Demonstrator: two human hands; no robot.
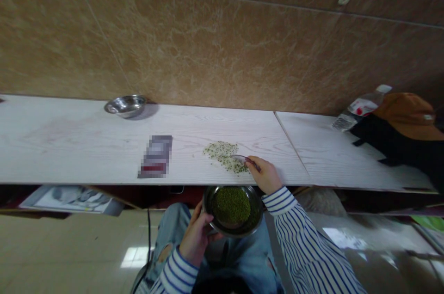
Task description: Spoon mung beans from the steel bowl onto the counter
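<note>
Down at the grains (220,150) just below mid-frame, with the spoon (239,156) pinched in the right hand (265,174); cupping the bowl (255,208) in the left hand (198,234), lower centre. Best, probably, to skim flat and hold the bowl level. Mind the edge of the table (189,160), between spoon and bowl! Out left, see a packet (156,157) and spare dish (125,106); far right, a bottle (362,106) and cap (407,109).
</note>
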